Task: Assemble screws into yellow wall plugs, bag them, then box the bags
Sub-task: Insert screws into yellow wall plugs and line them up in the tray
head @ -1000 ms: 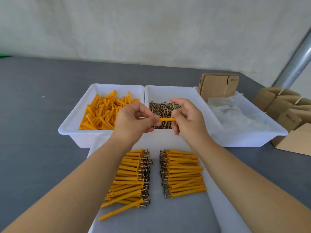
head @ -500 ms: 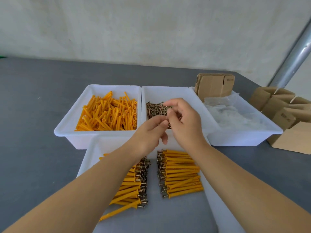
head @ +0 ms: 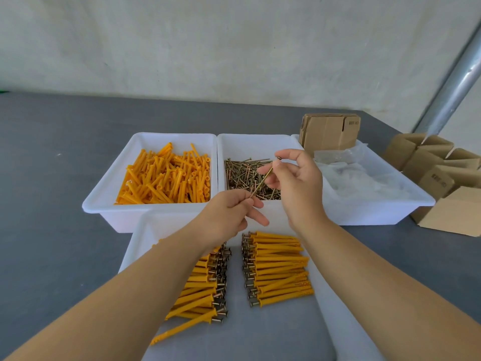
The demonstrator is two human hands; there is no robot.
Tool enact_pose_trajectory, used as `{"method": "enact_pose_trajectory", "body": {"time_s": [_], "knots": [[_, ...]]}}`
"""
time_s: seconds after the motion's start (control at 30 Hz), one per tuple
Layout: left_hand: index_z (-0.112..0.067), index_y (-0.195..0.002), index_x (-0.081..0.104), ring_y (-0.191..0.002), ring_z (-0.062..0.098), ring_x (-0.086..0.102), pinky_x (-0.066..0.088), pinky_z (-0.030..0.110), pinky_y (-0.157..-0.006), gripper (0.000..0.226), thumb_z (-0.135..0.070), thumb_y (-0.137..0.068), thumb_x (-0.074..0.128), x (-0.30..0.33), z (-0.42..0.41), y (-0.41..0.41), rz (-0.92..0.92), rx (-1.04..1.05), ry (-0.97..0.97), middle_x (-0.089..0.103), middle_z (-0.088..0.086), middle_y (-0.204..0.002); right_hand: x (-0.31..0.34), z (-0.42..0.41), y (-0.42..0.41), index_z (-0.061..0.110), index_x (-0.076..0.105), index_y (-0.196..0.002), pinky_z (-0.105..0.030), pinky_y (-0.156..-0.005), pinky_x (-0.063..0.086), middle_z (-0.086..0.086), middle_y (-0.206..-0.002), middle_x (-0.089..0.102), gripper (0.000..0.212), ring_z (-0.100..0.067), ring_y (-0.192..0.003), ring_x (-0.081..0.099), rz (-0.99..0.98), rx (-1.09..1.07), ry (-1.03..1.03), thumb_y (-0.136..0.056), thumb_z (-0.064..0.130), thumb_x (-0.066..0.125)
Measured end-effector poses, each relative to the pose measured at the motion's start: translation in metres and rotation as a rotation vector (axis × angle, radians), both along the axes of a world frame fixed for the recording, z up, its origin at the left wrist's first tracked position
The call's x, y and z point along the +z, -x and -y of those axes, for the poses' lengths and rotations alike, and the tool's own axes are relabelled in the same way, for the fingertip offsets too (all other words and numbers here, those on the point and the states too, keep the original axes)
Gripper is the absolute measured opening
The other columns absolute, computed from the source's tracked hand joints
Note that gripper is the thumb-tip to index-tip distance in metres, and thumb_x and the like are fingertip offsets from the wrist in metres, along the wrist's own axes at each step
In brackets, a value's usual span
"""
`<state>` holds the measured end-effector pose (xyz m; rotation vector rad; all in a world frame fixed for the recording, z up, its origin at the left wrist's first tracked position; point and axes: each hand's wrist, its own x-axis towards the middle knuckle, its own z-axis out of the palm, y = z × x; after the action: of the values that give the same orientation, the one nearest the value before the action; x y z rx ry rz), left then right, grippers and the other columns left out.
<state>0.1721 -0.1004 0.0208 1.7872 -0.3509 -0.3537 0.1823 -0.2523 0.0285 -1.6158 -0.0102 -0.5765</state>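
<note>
Above bins, both hands' fingers [head: 279, 154] pinch screw [head: 263, 179].

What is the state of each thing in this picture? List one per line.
Screw: lifted, tilted, pinched at both ends.
Left hand: pinches the lower tip.
Right hand: pinches the head end.
Plug bin: holds loose yellow plugs.
Screw bin: holds loose screws.
Assembled plugs: lying in two rows.
Flat cartons: folded, standing.

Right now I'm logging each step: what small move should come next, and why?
Probably the left hand reaches into the plug bin for a plug: both hands pinch one bare screw above the screw bin, with no plug on it yet.
</note>
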Motion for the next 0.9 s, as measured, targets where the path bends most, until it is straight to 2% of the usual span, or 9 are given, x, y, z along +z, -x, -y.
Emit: {"method": "enact_pose_trajectory", "body": {"time_s": [0.2, 0.3, 0.37, 0.43, 0.47, 0.57, 0.67, 0.77, 0.9], "knots": [[-0.015, -0.120, 0.053, -0.057, 0.010, 0.053, 0.045, 0.021, -0.054, 0.018, -0.018, -0.107, 0.042, -0.001, 0.002, -0.002, 0.102, -0.039, 0.072, 0.077, -0.002, -0.101, 0.000, 0.001, 0.001, 0.018, 0.067, -0.094, -0.022, -0.065, 0.054, 0.000, -0.084, 0.076, 0.013, -0.008, -0.067, 0.066, -0.066, 0.036, 0.022, -0.096, 0.009, 0.057], [-0.020, -0.128, 0.049, -0.062, 0.010, 0.055, 0.046, 0.023, -0.061, 0.024, -0.019, -0.104, 0.048, 0.001, 0.000, -0.004, 0.202, -0.016, 0.135, 0.077, 0.003, -0.101, 0.002, -0.004, 0.005, 0.014, 0.074, -0.078, -0.017, -0.061, 0.052, 0.001, -0.087, 0.073, 0.023, -0.003, -0.072, 0.069, -0.090, 0.131, 0.030, -0.095, 0.023, 0.061], [-0.019, -0.129, 0.052, -0.067, 0.014, 0.057, 0.045, 0.018, -0.067, 0.026, -0.018, -0.103, 0.050, 0.004, -0.001, -0.005, 0.259, -0.009, 0.145, 0.077, 0.002, -0.100, 0.002, -0.005, 0.004, 0.019, 0.074, -0.070, -0.021, -0.065, 0.053, 0.004, -0.091, 0.071, 0.032, -0.002, -0.081, 0.067, -0.085, 0.088, 0.035, -0.092, 0.037, 0.059], [-0.013, -0.123, 0.058, -0.081, 0.014, 0.066, 0.046, 0.016, -0.078, 0.022, -0.014, -0.102, 0.051, 0.006, -0.003, -0.006, 0.276, -0.005, 0.152, 0.077, 0.001, -0.099, 0.001, -0.003, 0.002, 0.028, 0.070, -0.062, -0.032, -0.077, 0.053, 0.007, -0.093, 0.071, 0.033, -0.005, -0.087, 0.065, -0.073, -0.003, 0.080, -0.087, 0.044, 0.055], [-0.009, -0.118, 0.061, -0.079, 0.009, 0.066, 0.047, 0.015, -0.076, 0.019, -0.011, -0.102, 0.051, 0.007, -0.004, -0.006, 0.271, -0.008, 0.161, 0.077, 0.002, -0.099, 0.001, 0.000, 0.001, 0.029, 0.070, -0.063, -0.035, -0.079, 0.052, 0.009, -0.090, 0.070, 0.033, -0.005, -0.084, 0.064, -0.063, -0.028, 0.075, -0.087, 0.044, 0.054], [-0.001, -0.105, 0.063, -0.062, 0.008, 0.056, 0.053, 0.023, -0.061, 0.012, -0.006, -0.100, 0.053, 0.007, -0.005, -0.004, 0.245, -0.048, 0.162, 0.076, 0.004, -0.094, 0.001, 0.008, -0.001, 0.033, 0.073, -0.069, -0.036, -0.073, 0.050, 0.013, -0.070, 0.064, 0.031, -0.003, -0.070, 0.058, -0.064, -0.084, 0.061, -0.089, 0.044, 0.051], [0.000, -0.100, 0.065, -0.068, 0.012, 0.067, 0.062, 0.031, -0.073, 0.007, -0.004, -0.095, 0.061, 0.005, -0.003, 0.000, 0.176, -0.079, 0.169, 0.066, 0.006, -0.079, 0.001, 0.012, -0.004, 0.036, 0.073, -0.067, -0.042, -0.070, 0.051, 0.011, -0.069, 0.064, 0.031, -0.005, -0.069, 0.057, -0.073, -0.116, 0.039, -0.088, 0.044, 0.051], [-0.002, -0.094, 0.065, -0.078, 0.018, 0.075, 0.062, 0.034, -0.073, 0.004, -0.001, -0.091, 0.067, 0.002, 0.001, 0.003, 0.200, -0.095, 0.061, 0.065, 0.010, -0.087, 0.001, 0.013, -0.005, 0.035, 0.073, -0.068, -0.044, -0.071, 0.050, -0.002, -0.081, 0.069, 0.031, -0.010, -0.072, 0.058, -0.069, -0.131, 0.027, -0.088, 0.043, 0.051], [-0.013, -0.084, 0.072, -0.074, 0.009, 0.068, 0.057, 0.025, -0.070, 0.007, -0.007, -0.083, 0.075, -0.005, 0.009, 0.008, 0.511, -0.135, -0.284, 0.069, -0.002, -0.081, 0.000, 0.014, -0.006, 0.034, 0.073, -0.067, -0.041, -0.067, 0.047, -0.007, -0.087, 0.071, 0.031, -0.013, -0.071, 0.057, -0.067, -0.125, 0.003, -0.088, 0.041, 0.052]]}}
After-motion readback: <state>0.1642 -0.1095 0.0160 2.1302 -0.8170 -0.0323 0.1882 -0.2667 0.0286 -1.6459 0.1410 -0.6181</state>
